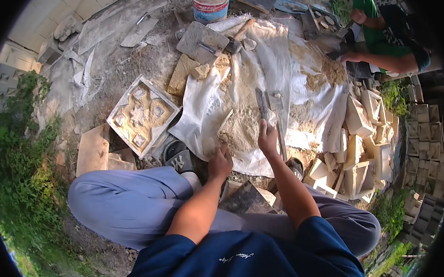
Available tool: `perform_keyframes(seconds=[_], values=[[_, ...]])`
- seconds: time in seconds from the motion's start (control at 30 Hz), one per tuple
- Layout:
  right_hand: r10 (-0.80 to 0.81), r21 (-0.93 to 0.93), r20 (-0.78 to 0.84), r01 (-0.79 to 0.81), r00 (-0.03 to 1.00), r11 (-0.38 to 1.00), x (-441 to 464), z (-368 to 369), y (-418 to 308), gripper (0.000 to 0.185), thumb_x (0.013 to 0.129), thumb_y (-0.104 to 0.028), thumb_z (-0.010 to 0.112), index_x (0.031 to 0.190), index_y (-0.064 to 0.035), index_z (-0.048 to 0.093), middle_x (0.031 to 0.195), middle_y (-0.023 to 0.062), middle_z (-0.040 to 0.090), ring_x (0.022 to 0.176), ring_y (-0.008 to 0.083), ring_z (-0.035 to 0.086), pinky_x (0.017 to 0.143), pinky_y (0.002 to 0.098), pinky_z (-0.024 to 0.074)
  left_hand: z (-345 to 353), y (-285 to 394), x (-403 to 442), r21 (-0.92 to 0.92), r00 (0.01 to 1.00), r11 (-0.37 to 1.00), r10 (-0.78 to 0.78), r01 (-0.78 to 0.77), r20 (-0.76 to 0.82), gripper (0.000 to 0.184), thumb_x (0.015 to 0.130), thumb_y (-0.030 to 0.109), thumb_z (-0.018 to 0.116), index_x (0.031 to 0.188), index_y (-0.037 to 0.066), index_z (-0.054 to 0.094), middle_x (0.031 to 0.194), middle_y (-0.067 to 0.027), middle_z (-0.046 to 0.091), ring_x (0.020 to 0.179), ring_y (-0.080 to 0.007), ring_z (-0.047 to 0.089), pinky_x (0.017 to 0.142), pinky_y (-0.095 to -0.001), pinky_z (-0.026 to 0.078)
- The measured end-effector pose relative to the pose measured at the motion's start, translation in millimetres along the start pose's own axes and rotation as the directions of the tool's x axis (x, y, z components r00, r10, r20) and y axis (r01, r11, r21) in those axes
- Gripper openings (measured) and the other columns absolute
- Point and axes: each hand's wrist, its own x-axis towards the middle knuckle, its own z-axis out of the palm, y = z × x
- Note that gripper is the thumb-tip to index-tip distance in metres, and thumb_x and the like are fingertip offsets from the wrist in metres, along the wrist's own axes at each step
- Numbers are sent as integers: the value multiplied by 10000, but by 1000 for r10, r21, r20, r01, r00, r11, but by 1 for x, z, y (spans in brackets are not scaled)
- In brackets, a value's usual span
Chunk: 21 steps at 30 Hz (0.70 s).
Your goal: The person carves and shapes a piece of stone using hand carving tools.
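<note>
My right hand (268, 138) is closed around a narrow flat-bladed metal tool (262, 102), its blade pointing away from me. Beside it lies a mound of damp sandy mix (242, 130) on a white woven sheet (201, 120). My left hand (220, 162) is at the near left edge of the mound, fingers curled; what they hold is hidden. A thin pale strip (225, 121) stands at the mound's left side, just beyond those fingers. To the left rests a square mould frame (121, 99) with a raised pattern and sandy mix inside.
A paint bucket (211, 9) stands at the back. Stone slabs and a hammer (233, 46) lie beyond the mound. Pale hollow blocks (359, 116) are heaped on the right. Another person (395, 44) works at the upper right. Plants (19, 149) border the left.
</note>
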Motion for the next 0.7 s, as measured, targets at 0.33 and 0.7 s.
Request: perform_keyframes(seconds=[0.33, 0.7], values=[[348, -300, 153, -292, 925, 908, 4, -23, -4, 655, 950, -536, 443, 757, 60, 634, 667, 309, 565, 662, 463, 580, 645, 510, 431, -8, 13, -1, 34, 992, 992, -120, 119, 34, 390, 919, 383, 506, 1055, 17, 510, 870, -291, 644, 813, -473, 632, 697, -533, 515], [300, -401, 101, -237, 949, 885, -41, -24, 35, 591, 971, -473, 430, 764, 54, 600, 715, 325, 580, 680, 485, 573, 630, 549, 408, -9, 13, 0, 13, 993, 994, -111, 110, 50, 367, 918, 369, 502, 1040, 22, 513, 854, -284, 645, 806, -479, 631, 708, -538, 510]])
